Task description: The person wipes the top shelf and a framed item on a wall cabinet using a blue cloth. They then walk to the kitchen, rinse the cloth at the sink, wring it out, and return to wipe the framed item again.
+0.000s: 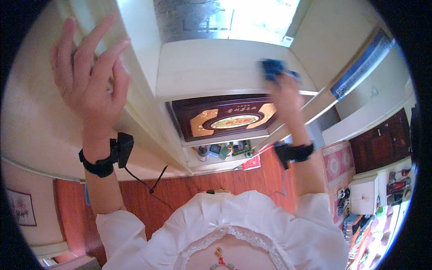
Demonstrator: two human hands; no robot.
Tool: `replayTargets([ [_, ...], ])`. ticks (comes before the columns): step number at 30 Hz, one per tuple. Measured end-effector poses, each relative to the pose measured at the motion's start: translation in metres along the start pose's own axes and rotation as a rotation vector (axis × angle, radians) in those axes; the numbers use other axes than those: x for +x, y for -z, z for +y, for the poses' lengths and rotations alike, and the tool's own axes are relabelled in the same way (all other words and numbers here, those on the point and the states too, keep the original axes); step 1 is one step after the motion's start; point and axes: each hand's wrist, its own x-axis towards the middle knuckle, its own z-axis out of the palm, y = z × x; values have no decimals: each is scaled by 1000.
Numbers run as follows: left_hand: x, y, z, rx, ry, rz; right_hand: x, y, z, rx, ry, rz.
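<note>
My right hand (287, 96) grips a dark blue cloth (272, 68) over the right part of a white shelf board (216, 69); both are blurred. Its fingers are partly hidden by the blur. On the other side, my left hand (92, 76) is raised with its fingers apart and nothing in it. It is beside the pale upright frame (135, 64) of the shelf unit; whether it touches the frame, I cannot tell. Below the board, a dark red box (182, 118) with gold panels and writing fills a compartment.
A lower shelf holds a dark bottle (202, 153), a green bottle (225, 152) and other small items. Bright glass (229, 20) backs the upper compartment. A black cable (148, 189) hangs from my left wrist strap (101, 158). A white cabinet (363, 195) stands at right on the reddish wooden floor (148, 185).
</note>
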Motion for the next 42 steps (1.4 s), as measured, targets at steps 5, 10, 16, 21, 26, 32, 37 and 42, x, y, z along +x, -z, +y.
replayTargets([
  [5, 2, 0, 1, 37, -19, -10, -38, -55, -170, 190, 748, 175],
  [10, 6, -1, -1, 9, -37, 11, -15, -31, -83, 198, 658, 70],
  [16, 0, 0, -1, 14, -22, 11, 30, 37, 97, -382, 40, -4],
  [21, 2, -1, -2, 6, -38, 29, 131, 58, 80, -222, -131, -275],
  [26, 5, 2, 0, -17, -20, 3, 159, 17, 62, -381, -124, -417],
  [32, 0, 5, 3, -35, 42, -37, 193, -19, 57, -222, -11, -526],
  [37, 2, 4, 3, -66, 39, 10, 173, -62, -45, -806, 1138, -381],
  [42, 2, 5, 5, -80, 49, 8, 157, -115, -188, -349, 903, -354],
])
